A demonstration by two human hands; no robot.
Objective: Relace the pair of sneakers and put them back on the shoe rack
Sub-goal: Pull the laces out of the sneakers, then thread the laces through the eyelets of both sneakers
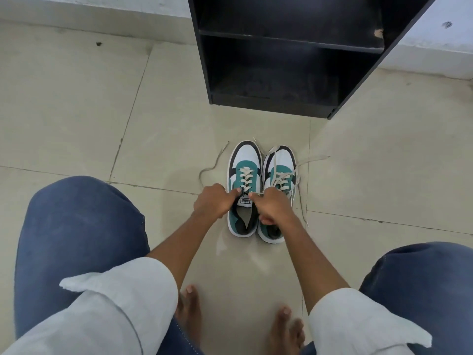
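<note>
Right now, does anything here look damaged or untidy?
Yes. The shoe rack has a chipped spot on its shelf edge, showing pale material. The right sneaker has loose laces trailing over the floor.

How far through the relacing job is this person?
Left sneaker is laced up its eyelets; left hand and right hand pinch its lace ends at the tongue. Right sneaker has loose laces trailing onto the floor. Both sit on the floor; the black shoe rack holds nothing visible.
</note>
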